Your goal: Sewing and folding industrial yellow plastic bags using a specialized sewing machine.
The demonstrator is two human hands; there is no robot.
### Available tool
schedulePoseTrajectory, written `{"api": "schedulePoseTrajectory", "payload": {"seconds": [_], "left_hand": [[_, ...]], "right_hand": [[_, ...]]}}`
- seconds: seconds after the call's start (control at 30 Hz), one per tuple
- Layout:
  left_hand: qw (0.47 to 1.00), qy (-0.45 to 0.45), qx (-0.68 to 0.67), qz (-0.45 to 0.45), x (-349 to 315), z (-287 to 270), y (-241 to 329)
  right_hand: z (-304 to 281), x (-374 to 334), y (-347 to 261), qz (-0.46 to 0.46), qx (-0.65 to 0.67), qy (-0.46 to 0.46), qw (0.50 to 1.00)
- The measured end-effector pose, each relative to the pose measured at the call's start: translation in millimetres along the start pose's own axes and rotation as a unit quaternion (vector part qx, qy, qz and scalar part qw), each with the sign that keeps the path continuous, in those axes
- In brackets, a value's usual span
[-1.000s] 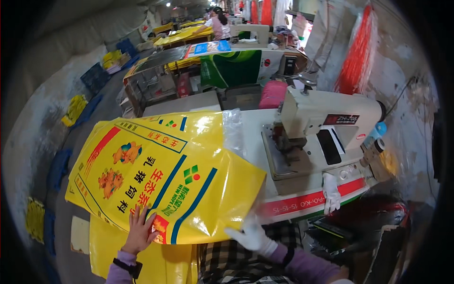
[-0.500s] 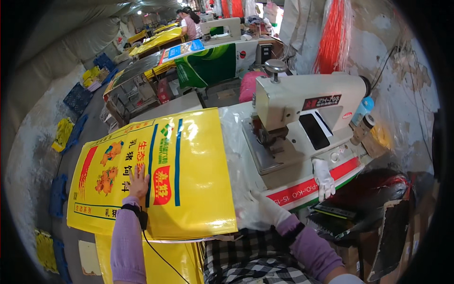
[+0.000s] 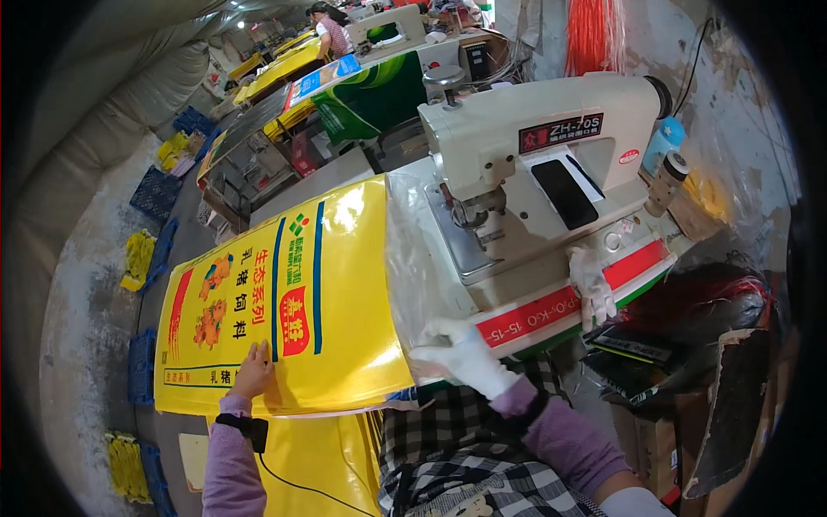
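My bare left hand (image 3: 255, 372) lies on the printed face of a yellow woven sack (image 3: 353, 258), near its front edge, fingers stretched and close together. At the sack's right end a clear plastic liner (image 3: 409, 250) sticks out of the mouth. Over the liner's near corner is my right hand (image 3: 472, 355) in a white glove, thumb and fingers apart and touching the film. A white sewing machine (image 3: 500, 155) stands just beyond, its needle and foot area (image 3: 478, 215) close to the liner. More yellow sacks (image 3: 310, 457) lie beneath the top one.
On the machine bed rest a black phone (image 3: 564, 194) and a spare white glove (image 3: 591, 286). A blue bottle (image 3: 663, 142) stands behind. Blue crates (image 3: 142, 366) line the left floor. Another person (image 3: 332, 30) works at the back. Red strands (image 3: 594, 39) hang by the wall.
My right hand has come up and left over the liner's near corner. My left hand has slid toward the sack's front edge. The camera view has shifted.
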State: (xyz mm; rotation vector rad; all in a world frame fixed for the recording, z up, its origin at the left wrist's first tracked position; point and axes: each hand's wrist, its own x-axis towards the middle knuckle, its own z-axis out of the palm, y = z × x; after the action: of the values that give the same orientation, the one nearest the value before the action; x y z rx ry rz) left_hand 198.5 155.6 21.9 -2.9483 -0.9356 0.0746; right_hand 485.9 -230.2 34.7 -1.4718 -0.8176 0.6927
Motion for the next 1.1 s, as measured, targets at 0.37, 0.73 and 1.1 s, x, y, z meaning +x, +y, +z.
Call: {"api": "schedulePoseTrajectory", "payload": {"seconds": [0.37,0.73,1.1], "left_hand": [[0.810,-0.137,-0.554,0.137,8,-23,313],[0.679,-0.048,-0.726,-0.100,-25,-23,292],[0.511,0.152,-0.837,-0.121,-34,-34,309]], "right_hand": [[22,-21,40,0.111,0.153,0.180,0.965],[-6,-25,6,0.220,0.225,0.089,0.945],[-24,-30,44,0.004,-0.349,0.226,0.910]]}}
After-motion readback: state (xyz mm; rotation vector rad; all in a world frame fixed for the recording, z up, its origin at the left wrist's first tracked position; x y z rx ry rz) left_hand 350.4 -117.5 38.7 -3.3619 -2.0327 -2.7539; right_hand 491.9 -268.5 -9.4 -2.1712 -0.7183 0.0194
